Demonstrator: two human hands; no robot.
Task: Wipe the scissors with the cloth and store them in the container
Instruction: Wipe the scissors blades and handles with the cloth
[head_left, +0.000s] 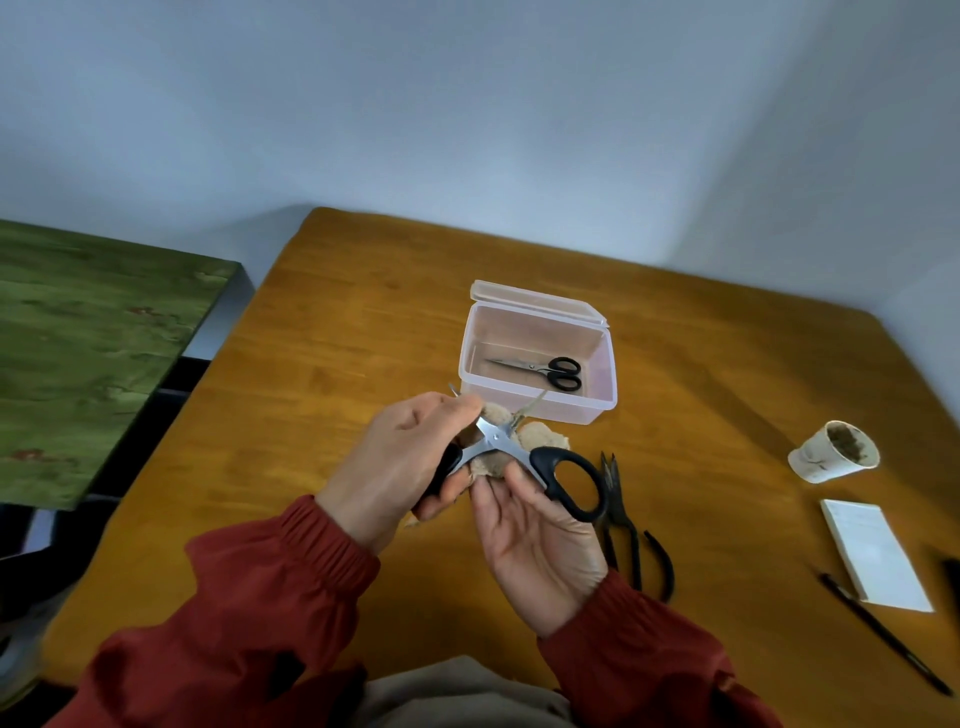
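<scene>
One black handle of the scissors (496, 439) is gripped in the left hand (400, 457), with the blades spread wide. Under the pivot, the cloth (545, 439) is held by the right hand (535, 540). The open container (571, 410) is set just beyond on the tabletop (363, 322), nearer the right hand.

the wooden table (363, 322) is occupied by an open container (540, 410), black shears (635, 556), a tipped cup (815, 457), a notepad (872, 556) and a pen (885, 634).

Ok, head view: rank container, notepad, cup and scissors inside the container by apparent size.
container
notepad
cup
scissors in the container
The notepad lies nearer the camera, so its lead over the cup is unsure.
</scene>
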